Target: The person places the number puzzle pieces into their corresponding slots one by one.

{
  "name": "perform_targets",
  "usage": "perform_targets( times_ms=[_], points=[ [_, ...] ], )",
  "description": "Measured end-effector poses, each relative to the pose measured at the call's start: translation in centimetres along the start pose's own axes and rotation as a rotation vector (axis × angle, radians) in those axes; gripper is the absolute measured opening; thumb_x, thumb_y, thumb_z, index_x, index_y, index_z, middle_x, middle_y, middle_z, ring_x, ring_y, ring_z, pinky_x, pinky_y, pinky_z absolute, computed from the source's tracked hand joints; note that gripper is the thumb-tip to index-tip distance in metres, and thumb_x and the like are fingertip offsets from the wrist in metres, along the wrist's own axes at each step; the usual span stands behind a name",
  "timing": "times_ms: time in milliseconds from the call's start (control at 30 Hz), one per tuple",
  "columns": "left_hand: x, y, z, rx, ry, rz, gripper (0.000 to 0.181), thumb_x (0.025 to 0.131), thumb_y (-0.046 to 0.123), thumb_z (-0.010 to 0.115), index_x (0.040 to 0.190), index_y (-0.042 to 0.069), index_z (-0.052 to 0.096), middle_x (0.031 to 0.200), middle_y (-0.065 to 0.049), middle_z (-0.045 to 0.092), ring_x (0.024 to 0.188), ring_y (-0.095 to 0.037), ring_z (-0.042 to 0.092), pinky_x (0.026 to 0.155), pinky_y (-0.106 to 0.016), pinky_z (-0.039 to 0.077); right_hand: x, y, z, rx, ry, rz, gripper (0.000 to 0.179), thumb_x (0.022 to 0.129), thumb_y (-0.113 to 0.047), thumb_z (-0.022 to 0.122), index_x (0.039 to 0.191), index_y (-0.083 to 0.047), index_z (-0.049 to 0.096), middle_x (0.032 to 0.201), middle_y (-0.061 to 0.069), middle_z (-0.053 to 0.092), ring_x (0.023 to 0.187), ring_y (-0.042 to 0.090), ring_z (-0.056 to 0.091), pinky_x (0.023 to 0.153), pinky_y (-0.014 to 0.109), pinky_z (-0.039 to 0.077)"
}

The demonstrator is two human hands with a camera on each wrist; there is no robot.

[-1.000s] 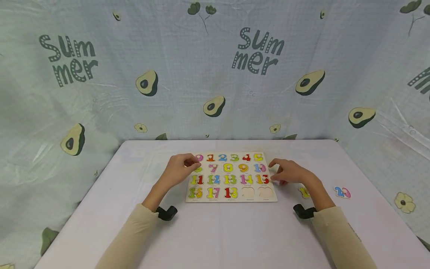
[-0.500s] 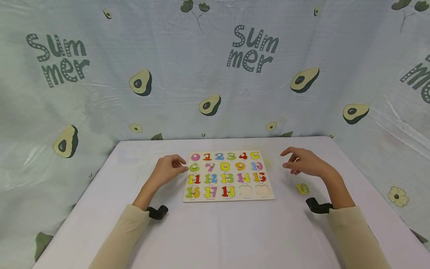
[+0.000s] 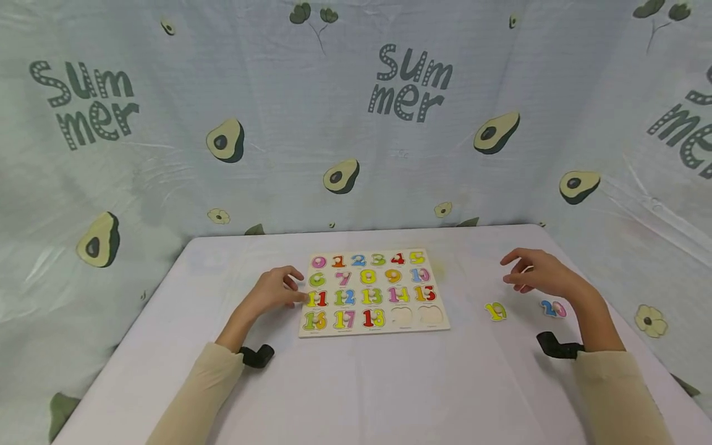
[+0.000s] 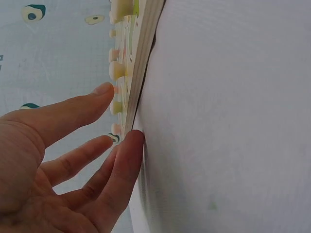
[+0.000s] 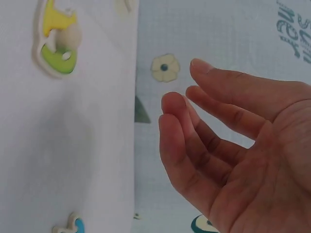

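Observation:
A wooden number puzzle board (image 3: 334, 331) lies flat on the table, with knobbed number pieces in most of its recesses. Two bare recesses show at its bottom right. My left hand (image 3: 272, 290) is at the board's left edge beside the 11 piece (image 3: 316, 299); in the left wrist view its fingers are loosely bent and one fingertip (image 4: 135, 138) is close to the edge, contact unclear. My right hand (image 3: 538, 272) hovers with relaxed fingers and holds nothing. The 19 piece (image 3: 495, 311) lies below and left of it, the 20 piece (image 3: 553, 309) just below it.
A white-covered table (image 3: 356, 395) stands before a hanging cloth (image 3: 278, 185) printed with avocados and words. Each wrist wears a black camera mount, such as the left mount (image 3: 257, 356) and the right mount (image 3: 559, 346).
My right hand has moved right, away from the board and past the 19 piece. My left hand has drawn back from the top-left numbers and come down along the left edge. The view has shifted slightly.

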State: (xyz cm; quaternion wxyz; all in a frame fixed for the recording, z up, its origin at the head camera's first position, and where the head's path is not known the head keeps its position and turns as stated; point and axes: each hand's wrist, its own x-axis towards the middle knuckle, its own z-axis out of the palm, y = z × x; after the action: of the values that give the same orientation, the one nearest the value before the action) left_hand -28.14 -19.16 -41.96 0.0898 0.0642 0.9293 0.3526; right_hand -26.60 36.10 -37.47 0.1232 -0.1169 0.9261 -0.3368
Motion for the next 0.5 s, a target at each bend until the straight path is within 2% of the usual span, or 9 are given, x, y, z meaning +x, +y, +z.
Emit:
perform_targets(
  times_ms=[100, 267, 500],
  points=[
    [0.0, -0.2, 0.1, -0.016, -0.021, 0.016, 0.05, 0.084, 0.02, 0.085, 0.124, 0.001, 0.064, 0.101, -0.015, 0.066, 0.069, -0.016, 0.068, 0.069, -0.028, 0.054, 0.1, 0.7, 0.3, 0.023, -0.048, 0.01, 0.038, 0.097, -0.015, 0.07, 0.125, 0.008, 0.059, 0.1, 0.013, 0.067, 0.086, 0.023, 0.068, 0.075, 0.029, 0.06],
    [0.0, -0.2, 0.0, -0.025, -0.045, 0.038, 0.051, 0.083, 0.016, 0.085, 0.127, 0.0, 0.064, 0.11, -0.019, 0.067, 0.074, -0.017, 0.068, 0.071, -0.03, 0.057, 0.5, 1.3, 1.2, 0.071, -0.185, 0.028, 0.023, 0.094, -0.009, 0.067, 0.113, 0.004, 0.067, 0.1, 0.009, 0.067, 0.088, 0.021, 0.063, 0.076, 0.029, 0.059],
    [0.0, -0.3, 0.2, -0.022, -0.082, 0.054, 0.055, 0.085, 0.013, 0.084, 0.133, -0.003, 0.063, 0.111, -0.019, 0.067, 0.082, -0.018, 0.068, 0.072, -0.028, 0.056, 0.6, 1.8, 2.1, 0.097, -0.299, -0.004, 0.022, 0.088, -0.011, 0.074, 0.106, 0.002, 0.071, 0.08, 0.005, 0.065, 0.075, 0.014, 0.06, 0.07, 0.029, 0.054]
  ],
)
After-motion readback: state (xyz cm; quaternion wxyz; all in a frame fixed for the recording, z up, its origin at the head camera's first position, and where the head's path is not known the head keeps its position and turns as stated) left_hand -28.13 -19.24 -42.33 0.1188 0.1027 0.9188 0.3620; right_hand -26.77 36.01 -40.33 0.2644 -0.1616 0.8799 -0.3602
